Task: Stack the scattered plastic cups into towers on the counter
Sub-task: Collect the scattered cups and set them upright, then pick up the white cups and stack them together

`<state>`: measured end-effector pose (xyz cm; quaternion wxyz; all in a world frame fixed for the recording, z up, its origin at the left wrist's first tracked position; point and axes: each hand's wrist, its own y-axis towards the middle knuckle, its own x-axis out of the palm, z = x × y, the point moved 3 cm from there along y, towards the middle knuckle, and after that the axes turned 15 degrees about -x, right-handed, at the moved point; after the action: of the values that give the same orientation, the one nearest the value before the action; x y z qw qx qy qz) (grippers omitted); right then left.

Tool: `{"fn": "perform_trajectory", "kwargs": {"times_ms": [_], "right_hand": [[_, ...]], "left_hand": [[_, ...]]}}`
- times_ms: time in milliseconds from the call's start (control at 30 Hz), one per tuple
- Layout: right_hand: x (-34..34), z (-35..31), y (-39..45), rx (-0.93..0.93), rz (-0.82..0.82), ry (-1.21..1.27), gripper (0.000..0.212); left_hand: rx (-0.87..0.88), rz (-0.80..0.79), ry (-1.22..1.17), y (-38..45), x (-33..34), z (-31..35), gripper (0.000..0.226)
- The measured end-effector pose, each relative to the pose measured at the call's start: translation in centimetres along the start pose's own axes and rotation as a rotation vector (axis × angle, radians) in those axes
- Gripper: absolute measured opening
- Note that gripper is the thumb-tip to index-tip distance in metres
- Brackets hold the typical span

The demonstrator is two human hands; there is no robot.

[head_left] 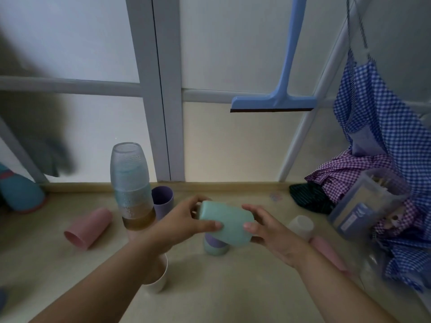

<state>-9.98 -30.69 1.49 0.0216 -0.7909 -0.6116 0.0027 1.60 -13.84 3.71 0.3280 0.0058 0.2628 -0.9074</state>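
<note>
Both hands, left hand (186,220) and right hand (268,229), grip teal cup (225,221) sideways above short purple-teal stack (215,244). Next, I'd judge: upend, align, seat on it.

A home utility corner: a blue squeegee (277,99) hangs by frosted sliding doors (161,89), with gingham laundry (373,108) heaped beside the bench (233,287).

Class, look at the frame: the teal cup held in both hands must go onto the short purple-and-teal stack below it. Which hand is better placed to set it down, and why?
Probably the right hand: it grips the teal cup at the end nearest the short stack. The left hand is farther away.
</note>
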Motion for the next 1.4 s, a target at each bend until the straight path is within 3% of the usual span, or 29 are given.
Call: {"fn": "perform_trajectory", "kwargs": {"times_ms": [67,167,300,733,833,967,1167,1400], "right_hand": [[-1.3,0.4,0.1,0.026,0.119,-0.172,0.048],[-3.0,1.0,0.0,0.06,0.274,-0.318,0.039],[-3.3,1.8,-0.3,0.064,0.224,-0.407,0.014],[-1.2,3.0,-1.2,0.039,0.074,-0.626,0.021],[0.2,3.1,-0.7,0.005,-0.004,-0.668,0.022],[4.0,3.7,1.2,-0.06,-0.185,-0.77,0.031],[10.4,4.4,3.4,-0.244,-0.551,-1.199,0.043],[13.7,6.4,4.6,-0.254,-0.691,-1.405,0.037]], "left_hand": [[0.078,0.141,0.121,0.0,-0.7,1.3,0.045],[0.162,0.298,0.262,0.7,-1.3,2.8,0.062],[0.19,0.406,0.365,2.1,-0.8,3.9,0.068],[0.09,0.348,0.538,6.1,2.3,0.0,0.077],[0.158,0.422,0.579,4.2,1.7,0.2,0.066],[0.195,0.492,0.81,0.2,-0.3,-1.1,0.038],[0.112,0.629,1.02,-4.7,-4.8,-6.4,0.032],[0.1,0.491,1.186,-5.7,-5.0,-11.9,0.027]]}}
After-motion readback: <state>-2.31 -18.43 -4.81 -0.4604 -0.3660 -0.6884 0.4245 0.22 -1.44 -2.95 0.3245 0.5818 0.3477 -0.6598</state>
